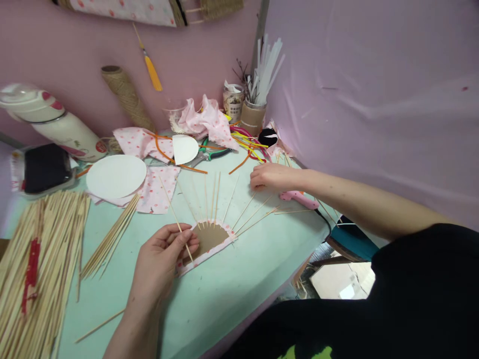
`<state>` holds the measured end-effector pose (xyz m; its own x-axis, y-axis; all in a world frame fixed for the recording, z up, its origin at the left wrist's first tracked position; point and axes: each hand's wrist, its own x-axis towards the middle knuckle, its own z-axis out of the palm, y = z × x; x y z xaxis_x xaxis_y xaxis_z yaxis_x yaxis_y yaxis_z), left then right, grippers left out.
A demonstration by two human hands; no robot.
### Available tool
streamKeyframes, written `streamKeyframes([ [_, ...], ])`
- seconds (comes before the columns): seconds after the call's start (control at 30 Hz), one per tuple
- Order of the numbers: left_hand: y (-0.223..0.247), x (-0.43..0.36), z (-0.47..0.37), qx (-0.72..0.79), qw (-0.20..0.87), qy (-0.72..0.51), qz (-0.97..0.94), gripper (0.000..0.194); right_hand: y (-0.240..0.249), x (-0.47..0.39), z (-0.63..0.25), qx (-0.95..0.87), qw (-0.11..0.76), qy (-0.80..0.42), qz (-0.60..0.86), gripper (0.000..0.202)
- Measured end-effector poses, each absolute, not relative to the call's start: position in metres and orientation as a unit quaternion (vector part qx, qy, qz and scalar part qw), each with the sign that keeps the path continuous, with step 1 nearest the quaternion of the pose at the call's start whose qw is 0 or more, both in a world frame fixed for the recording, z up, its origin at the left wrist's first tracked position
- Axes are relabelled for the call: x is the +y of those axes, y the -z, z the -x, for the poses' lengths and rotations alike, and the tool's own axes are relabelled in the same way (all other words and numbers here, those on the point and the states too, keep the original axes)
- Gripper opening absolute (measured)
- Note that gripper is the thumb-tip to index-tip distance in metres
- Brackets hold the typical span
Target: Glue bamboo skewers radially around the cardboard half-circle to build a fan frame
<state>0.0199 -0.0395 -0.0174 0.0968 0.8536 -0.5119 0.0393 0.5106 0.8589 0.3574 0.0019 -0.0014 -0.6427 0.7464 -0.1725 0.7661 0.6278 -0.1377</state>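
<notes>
My left hand [168, 252] pinches a thin wooden stick [171, 207] between thumb and fingers, its lower end over the left end of a half-round brown card piece [213, 238] edged with pink patterned fabric. Several other sticks fan outward from the curved edge of that piece. Over the far right of the table, my right hand [267, 178] has its fingers curled downward; what they hold, if anything, is hidden. A pink glue gun [299, 199] lies just below and right of it, its black cord running off the table edge.
A large bundle of sticks [45, 269] and a smaller pile [112, 237] lie at left. Behind are a white oval [117, 176], green-handled pliers [211, 153], fabric scraps [207, 122], a white bottle [71, 132], a twine cone [129, 94] and a jar of white sticks [254, 114].
</notes>
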Motion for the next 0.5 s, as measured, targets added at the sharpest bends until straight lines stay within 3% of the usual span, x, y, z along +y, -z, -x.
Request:
streamKeyframes([
  [0.5,0.0162,-0.0406,-0.0202,0.583,0.642,-0.328,-0.374,0.057,0.0043,0.0000,-0.3486,0.896,0.096,0.102,-0.421,0.015],
])
